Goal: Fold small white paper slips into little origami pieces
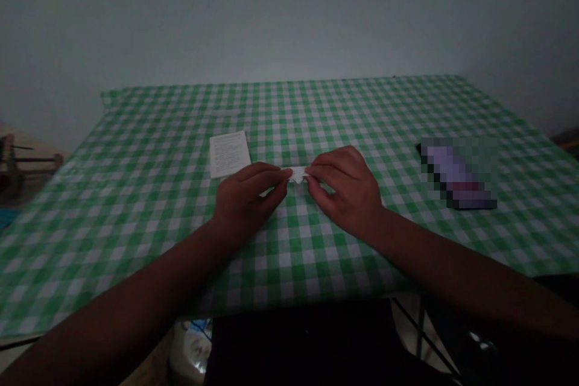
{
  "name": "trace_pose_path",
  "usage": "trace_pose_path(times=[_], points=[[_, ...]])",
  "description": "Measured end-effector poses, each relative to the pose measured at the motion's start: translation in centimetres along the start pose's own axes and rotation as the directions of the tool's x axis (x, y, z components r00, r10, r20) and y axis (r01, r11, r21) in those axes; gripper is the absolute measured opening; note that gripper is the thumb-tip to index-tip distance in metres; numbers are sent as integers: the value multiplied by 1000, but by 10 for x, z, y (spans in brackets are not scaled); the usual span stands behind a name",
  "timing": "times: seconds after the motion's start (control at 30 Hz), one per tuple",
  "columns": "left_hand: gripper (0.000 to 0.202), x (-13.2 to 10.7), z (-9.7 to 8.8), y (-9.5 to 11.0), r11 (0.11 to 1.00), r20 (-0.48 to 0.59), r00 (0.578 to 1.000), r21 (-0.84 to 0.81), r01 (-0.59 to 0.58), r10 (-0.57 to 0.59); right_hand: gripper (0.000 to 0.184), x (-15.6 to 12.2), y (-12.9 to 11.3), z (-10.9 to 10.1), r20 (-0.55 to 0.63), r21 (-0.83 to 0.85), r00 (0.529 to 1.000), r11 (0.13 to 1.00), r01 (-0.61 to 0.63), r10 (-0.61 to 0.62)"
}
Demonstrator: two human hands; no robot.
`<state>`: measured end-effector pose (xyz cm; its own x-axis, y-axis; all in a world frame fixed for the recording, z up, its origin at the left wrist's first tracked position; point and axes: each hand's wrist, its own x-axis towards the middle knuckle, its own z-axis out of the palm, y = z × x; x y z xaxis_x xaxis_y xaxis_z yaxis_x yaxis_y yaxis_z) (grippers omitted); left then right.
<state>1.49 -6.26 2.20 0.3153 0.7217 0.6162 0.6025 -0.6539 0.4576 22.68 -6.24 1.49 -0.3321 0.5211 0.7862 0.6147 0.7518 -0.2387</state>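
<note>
Head view: your hands over the green-and-white gingham table (362, 114)
Left grip: your left hand (246, 199) pinches the small folded white paper strip (297, 175)
Right grip: your right hand (346, 193) pinches its other end, keeping it spanned
Beside: white printed paper sheet (230, 154)

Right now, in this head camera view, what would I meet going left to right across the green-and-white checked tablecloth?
left hand → small folded white paper strip → right hand → pixelated flat dark object

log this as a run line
left hand: pinches folded white paper | right hand: pinches same | nearby: printed sheet on gingham tablecloth
</note>
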Motion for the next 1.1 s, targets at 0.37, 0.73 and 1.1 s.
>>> trace_pose_path(times=[0.37,0.73,1.1], points=[[10,0,-3,8,999,20,999,-5,37,-37,15,2,-4,-2,-21,54,1000,998,12,-10],[19,8,2,-2,923,91,927,-95,373,-365,25,-1,10,9,59,195,993,975,-108,99],[35,13,-3,-15,840,300,856,-227,493,-421,9,-4,17,8,225,316,950,906,-282,217]])
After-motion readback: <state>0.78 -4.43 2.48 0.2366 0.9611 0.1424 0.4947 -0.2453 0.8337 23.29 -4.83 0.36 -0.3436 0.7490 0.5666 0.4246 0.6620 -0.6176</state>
